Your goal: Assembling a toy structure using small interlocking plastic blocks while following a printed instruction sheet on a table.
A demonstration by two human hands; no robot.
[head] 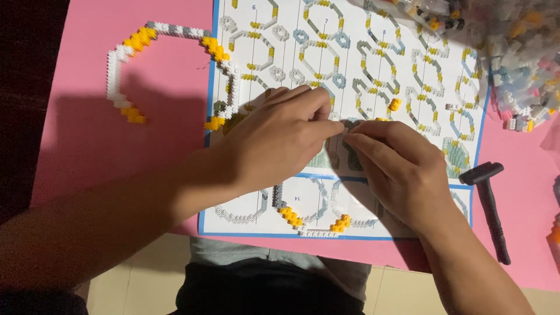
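We pinch a small grey brick piece (pixel 350 125) between our left hand (pixel 280 137) and right hand (pixel 396 166), fingertips closed on it over the instruction sheet (pixel 402 35); squeezing unevenly could snap it apart; the chain of bricks (pixel 169 29) beyond our left hand might get knocked.

Left hand (pixel 280 137) enters from eight o'clock, right hand (pixel 396 169) from five o'clock. Both palms face down, fingers (pixel 326 125) curled, fingertips meeting at centre, pinched together.
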